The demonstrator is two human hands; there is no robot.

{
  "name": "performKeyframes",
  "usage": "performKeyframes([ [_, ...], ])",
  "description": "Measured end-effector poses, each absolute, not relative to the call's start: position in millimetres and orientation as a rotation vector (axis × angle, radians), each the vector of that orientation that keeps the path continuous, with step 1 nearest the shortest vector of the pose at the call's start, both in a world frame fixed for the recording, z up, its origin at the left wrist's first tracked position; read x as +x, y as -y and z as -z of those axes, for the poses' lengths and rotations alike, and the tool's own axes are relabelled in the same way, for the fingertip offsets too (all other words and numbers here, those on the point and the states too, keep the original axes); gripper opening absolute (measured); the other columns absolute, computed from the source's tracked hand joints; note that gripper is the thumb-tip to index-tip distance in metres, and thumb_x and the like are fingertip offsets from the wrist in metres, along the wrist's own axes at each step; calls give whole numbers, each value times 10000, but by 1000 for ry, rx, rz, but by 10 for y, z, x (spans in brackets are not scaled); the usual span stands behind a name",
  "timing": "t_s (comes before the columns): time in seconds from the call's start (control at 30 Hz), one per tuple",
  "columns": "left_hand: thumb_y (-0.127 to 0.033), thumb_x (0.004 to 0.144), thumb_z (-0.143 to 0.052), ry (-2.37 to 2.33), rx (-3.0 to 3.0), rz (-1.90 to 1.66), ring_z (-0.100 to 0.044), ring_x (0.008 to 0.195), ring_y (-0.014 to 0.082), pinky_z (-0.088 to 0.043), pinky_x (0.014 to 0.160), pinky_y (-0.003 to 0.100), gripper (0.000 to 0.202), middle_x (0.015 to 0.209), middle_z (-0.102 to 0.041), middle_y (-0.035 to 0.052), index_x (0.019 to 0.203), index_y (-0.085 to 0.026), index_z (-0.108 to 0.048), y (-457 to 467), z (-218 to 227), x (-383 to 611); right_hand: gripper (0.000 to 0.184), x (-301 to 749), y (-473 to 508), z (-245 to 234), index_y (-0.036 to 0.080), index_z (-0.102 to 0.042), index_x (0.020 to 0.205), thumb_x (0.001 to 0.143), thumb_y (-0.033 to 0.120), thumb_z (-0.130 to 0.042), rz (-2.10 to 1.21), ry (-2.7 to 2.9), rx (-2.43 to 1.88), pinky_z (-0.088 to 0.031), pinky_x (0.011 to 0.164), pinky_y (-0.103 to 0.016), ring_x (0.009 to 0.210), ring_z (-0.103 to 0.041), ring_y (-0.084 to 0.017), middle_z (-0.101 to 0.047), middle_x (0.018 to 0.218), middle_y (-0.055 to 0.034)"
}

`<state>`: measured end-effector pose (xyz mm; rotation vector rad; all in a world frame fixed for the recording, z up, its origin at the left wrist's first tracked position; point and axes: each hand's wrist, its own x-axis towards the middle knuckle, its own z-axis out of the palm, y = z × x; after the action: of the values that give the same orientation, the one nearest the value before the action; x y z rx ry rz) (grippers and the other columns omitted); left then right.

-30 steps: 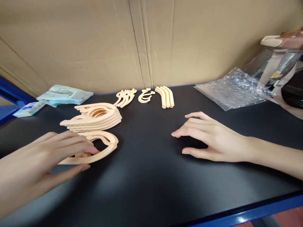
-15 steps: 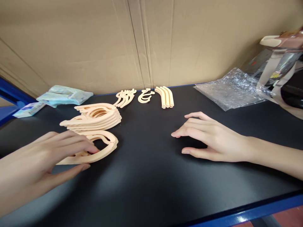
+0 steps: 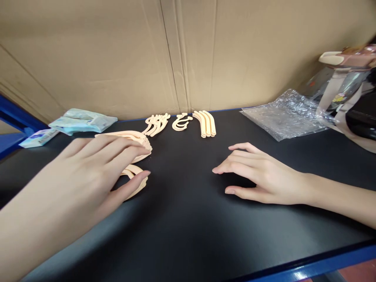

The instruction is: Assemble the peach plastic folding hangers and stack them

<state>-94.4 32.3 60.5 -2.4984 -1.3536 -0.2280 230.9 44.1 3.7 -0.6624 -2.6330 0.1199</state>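
Note:
My left hand is open, its fingers stretched forward and the thumb apart, over two piles of curved beige plastic pieces that look like folding-hanger parts. It hides most of the rear pile and of the front pile; whether the fingertips touch the rear pile I cannot tell. On the right, my right hand lies on the black tabletop, open, fingers loosely bent and thumb apart, holding nothing. Farther back are slim curved pieces, a few beige hooks and curved bars side by side.
At the back left lie two light-blue soft packs. A crumpled clear plastic bag is at the back right, beside a strapped bottle. A cardboard wall stands behind; a blue metal edge runs along the front.
My left hand has let go of the front pile and moved up and to the right, toward the rear pile. My right hand has stayed in place. The view has shifted slightly.

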Motion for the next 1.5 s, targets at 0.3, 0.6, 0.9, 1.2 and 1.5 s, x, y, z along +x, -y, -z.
performKeyframes([
  [0.3, -238, 937, -445, 1013, -2264, 57, -592, 1058, 368, -453, 846, 441, 382, 1136, -664, 245, 1136, 24, -640, -441, -196, -235, 271, 2303, -435, -25, 153, -556, 1185, 963, 309, -560, -66, 2623, -665, -309, 1080, -397, 967, -655, -159, -710, 1081, -38],
  [0.6, -249, 945, -440, 1404, -2026, -391, -600, 992, 387, -401, 824, 431, 374, 986, -674, 266, 1053, 31, -663, -890, -290, -104, 252, 2311, -431, -34, 162, -558, 1176, 970, 305, -543, -83, 2637, -675, -296, 1096, -396, 948, -660, -157, -710, 1078, -40],
  [0.9, -128, 897, -416, 1429, -2012, -465, -620, 878, 345, -380, 760, 414, 312, 909, -713, 225, 932, -40, -714, -1029, -239, -227, 252, 2299, -436, -32, 161, -566, 1173, 977, 315, -530, -79, 2643, -677, -291, 1097, -395, 946, -658, -157, -711, 1070, -38],
  [1.2, -107, 865, -464, 1391, -2032, -430, -604, 885, 350, -376, 742, 418, 291, 904, -695, 230, 849, -60, -750, -1007, -242, -228, 236, 2296, -436, -51, 167, -573, 1165, 978, 304, -531, -96, 2660, -672, -275, 1099, -387, 971, -650, -151, -710, 1090, -25],
  [1.5, -137, 886, -482, 1169, -1978, -195, -571, 770, 318, -392, 673, 396, 240, 762, -626, 166, 836, -40, -697, -790, -178, -144, 190, 2274, -443, -65, 184, -587, 1116, 991, 297, -499, -79, 2661, -674, -276, 1091, -377, 959, -639, -150, -708, 1054, -12],
])
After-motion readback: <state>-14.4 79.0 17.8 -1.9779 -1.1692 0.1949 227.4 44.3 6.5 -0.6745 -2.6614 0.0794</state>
